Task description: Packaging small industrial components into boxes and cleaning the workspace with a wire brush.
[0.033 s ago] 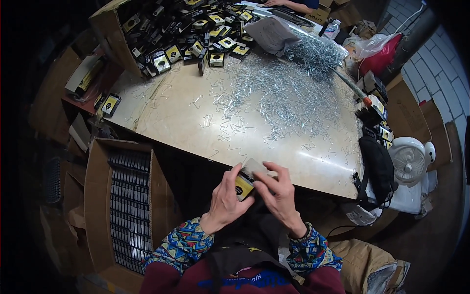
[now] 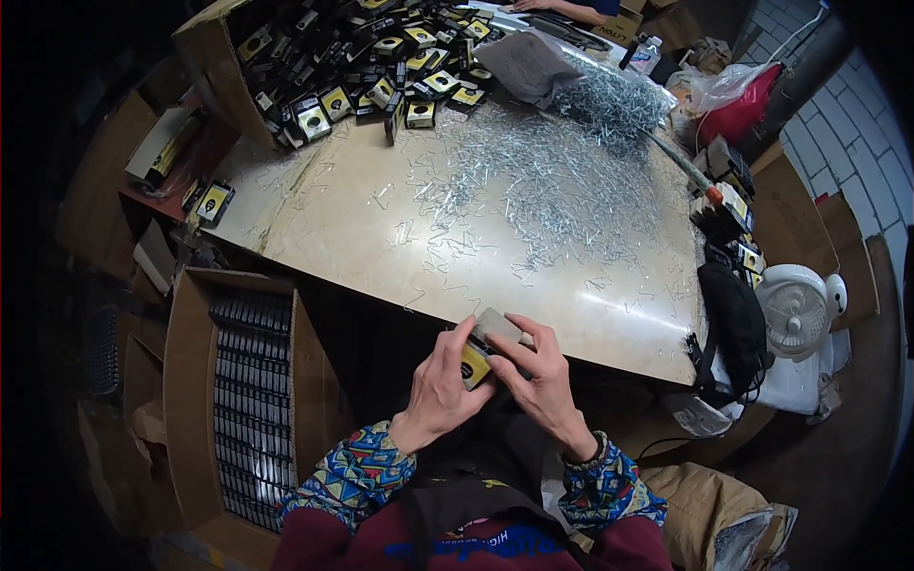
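A small black and yellow cardboard box [image 2: 473,365] is held in front of me, just off the table's near edge. My left hand [image 2: 440,383] is closed round its left side, the thumb along the lower edge. At the box's upper end a grey cardboard flap [image 2: 497,325] stands up. My right hand [image 2: 539,369] is closed on the right side, its fingers bent over the flap and its thumb by the yellow face. What is inside the box is hidden. Bent metal wire hooks [image 2: 571,205] lie scattered over the wooden table [image 2: 352,224] beyond my hands.
Many similar boxes [image 2: 419,114] spill from a big carton [image 2: 211,67] at the back left. An open carton [image 2: 181,400] at lower left holds rows of packed boxes. A white fan [image 2: 793,319] and black bag [image 2: 733,324] stand right. Someone's arm [image 2: 571,9] shows at the far edge.
My right fingers have come down onto the grey flap and shifted slightly left. The left hand stays on the box, nearly in place.
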Tool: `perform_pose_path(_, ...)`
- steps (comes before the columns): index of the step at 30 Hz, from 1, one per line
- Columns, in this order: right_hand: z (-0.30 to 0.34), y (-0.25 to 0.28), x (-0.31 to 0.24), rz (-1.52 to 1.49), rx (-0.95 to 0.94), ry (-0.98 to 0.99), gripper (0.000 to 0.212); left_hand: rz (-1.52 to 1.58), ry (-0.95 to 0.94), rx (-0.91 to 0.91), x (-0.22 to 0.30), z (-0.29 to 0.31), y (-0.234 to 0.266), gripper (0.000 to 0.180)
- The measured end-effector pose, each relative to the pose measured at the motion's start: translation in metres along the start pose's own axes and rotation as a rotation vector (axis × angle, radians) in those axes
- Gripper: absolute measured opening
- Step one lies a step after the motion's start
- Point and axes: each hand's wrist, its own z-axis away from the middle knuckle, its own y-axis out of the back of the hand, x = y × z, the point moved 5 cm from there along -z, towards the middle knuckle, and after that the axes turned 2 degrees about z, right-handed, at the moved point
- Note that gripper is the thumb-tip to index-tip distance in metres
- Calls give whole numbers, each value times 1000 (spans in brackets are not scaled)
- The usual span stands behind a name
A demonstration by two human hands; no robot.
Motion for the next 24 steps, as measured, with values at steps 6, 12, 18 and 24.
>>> perform_pose_path(6, 4, 9, -1, 25, -82, -59, 28, 29, 13, -10, 1, -2, 2, 85)
perform_pose_path(12, 12, -11, 12, -239, -138, -182, 29, 17, -120, -2, 1, -2, -6, 71)
perform_pose_path(18, 16, -12, 12, -151, -44, -177, 29, -8, -85, 87, 1, -8, -4, 70)
perform_pose_path(24, 20, -20, 18, -304, -71, -344, 26, -110, -91, 8, -6, 1, -8, 69)
